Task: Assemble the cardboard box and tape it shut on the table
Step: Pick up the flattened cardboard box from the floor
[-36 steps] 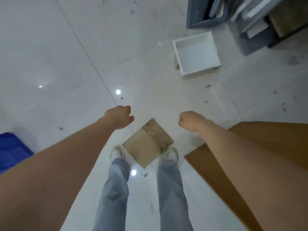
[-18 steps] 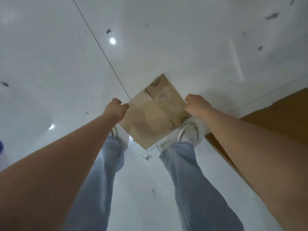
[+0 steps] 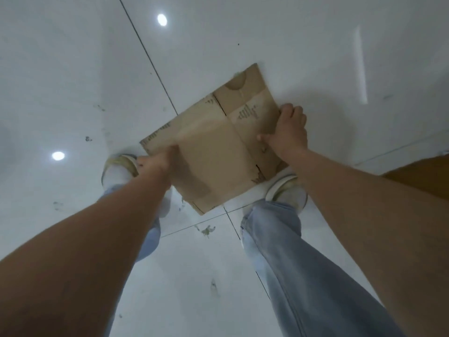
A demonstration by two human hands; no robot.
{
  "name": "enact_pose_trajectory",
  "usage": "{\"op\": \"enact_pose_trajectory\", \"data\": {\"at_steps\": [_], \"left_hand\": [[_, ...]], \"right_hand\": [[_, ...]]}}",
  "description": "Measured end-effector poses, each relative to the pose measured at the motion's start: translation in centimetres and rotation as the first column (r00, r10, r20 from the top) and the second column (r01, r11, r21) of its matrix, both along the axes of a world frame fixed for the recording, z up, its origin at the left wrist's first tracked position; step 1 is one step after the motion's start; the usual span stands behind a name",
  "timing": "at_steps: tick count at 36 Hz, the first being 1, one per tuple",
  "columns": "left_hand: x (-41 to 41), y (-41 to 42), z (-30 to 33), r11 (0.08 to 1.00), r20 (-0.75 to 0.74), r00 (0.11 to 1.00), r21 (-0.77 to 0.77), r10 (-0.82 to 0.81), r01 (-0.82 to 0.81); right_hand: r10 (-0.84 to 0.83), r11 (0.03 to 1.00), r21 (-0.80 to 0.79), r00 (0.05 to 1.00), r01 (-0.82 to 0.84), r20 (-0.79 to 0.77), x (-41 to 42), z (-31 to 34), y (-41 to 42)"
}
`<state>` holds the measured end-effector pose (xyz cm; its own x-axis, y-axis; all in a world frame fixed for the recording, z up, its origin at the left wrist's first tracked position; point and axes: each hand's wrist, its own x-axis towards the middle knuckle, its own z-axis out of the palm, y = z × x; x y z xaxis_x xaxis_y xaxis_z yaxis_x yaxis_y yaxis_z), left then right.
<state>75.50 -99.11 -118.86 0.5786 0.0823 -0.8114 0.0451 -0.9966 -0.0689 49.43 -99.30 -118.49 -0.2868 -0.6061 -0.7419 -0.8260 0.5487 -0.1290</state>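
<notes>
Cardboard box [image 3: 213, 147], flat at frame centre, is now gripped by our closed left hand [image 3: 155, 164] and right hand [image 3: 286, 132]; assembly can begin.

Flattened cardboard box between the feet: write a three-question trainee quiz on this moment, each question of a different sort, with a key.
1. True or false: the cardboard box is already folded open into a box shape.
2. Multiple choice: where are the hands? A) both on the box, left hand at its near-left edge and right hand at its right edge; B) only the right hand on it; C) neither touching it.
3. Fill in: the box is over the white tiled ____, in front of the person's two shoes.

Key: 1 false, it is flat; 2 A; 3 floor.
</notes>
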Motion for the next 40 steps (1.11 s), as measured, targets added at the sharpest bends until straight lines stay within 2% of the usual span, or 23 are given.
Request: {"op": "enact_pose_trajectory", "data": {"at_steps": [2, 4, 7, 12, 17, 20, 25, 28, 34, 38, 40], "left_hand": [[0.4, 0.2, -0.1, 0.999, -0.044, 0.999, -0.043, 0.022, -0.024], [0.5, 0.3, 0.3, 0.993, -0.091, 0.993, -0.094, -0.075, 0.066], [-0.4, -0.2, 2.0, 0.972, -0.211, 0.966, -0.210, -0.148, 0.103], [-3.4, -3.2, 7.5, 0.886, -0.178, 0.950, -0.437, -0.255, 0.156], [-4.9, -8.0, 13.7, 0.812, -0.269, 0.920, -0.579, -0.284, 0.082], [-4.4, -10.5, 17.7, 0.779, -0.313, 0.891, -0.622, -0.330, 0.070], [-4.2, -14.6, 25.8, 0.732, -0.366, 0.840, -0.679, -0.400, 0.053], [-4.4, -17.2, 31.7, 0.678, -0.344, 0.817, -0.731, -0.463, 0.077], [-5.0, -22.6, 44.7, 0.545, -0.248, 0.797, -0.830, -0.551, 0.118], [-5.5, -25.3, 53.8, 0.514, -0.193, 0.782, -0.839, -0.592, 0.182], [-5.6, -26.2, 58.5, 0.500, -0.226, 0.732, -0.848, -0.642, 0.177]], "right_hand": [[-0.082, 0.996, 0.046, 0.997, 0.081, 0.014, -0.6, 0.1, -0.5], [-0.143, 0.986, 0.089, 0.989, 0.139, 0.045, -1.2, 0.2, -0.9], [-0.109, 0.986, 0.141, 0.987, 0.092, 0.117, -1.5, 1.6, -1.2], [-0.258, 0.953, 0.218, 0.942, 0.211, 0.216, -0.1, 5.7, -2.2], [-0.349, 0.931, 0.144, 0.933, 0.335, 0.086, -0.8, 11.1, -4.5], [-0.462, 0.882, 0.156, 0.882, 0.445, 0.094, -2.6, 15.4, -5.9], [-0.610, 0.791, 0.254, 0.753, 0.557, 0.246, -5.1, 24.2, -8.6], [-0.614, 0.789, 0.269, 0.725, 0.553, 0.311, -6.4, 30.5, -10.4], [-0.619, 0.758, 0.087, 0.672, 0.646, 0.407, -8.5, 44.1, -13.5], [-0.640, 0.671, -0.034, 0.602, 0.741, 0.478, -8.7, 53.9, -14.9], [-0.646, 0.607, -0.097, 0.561, 0.789, 0.519, -8.7, 58.9, -15.0]]}}
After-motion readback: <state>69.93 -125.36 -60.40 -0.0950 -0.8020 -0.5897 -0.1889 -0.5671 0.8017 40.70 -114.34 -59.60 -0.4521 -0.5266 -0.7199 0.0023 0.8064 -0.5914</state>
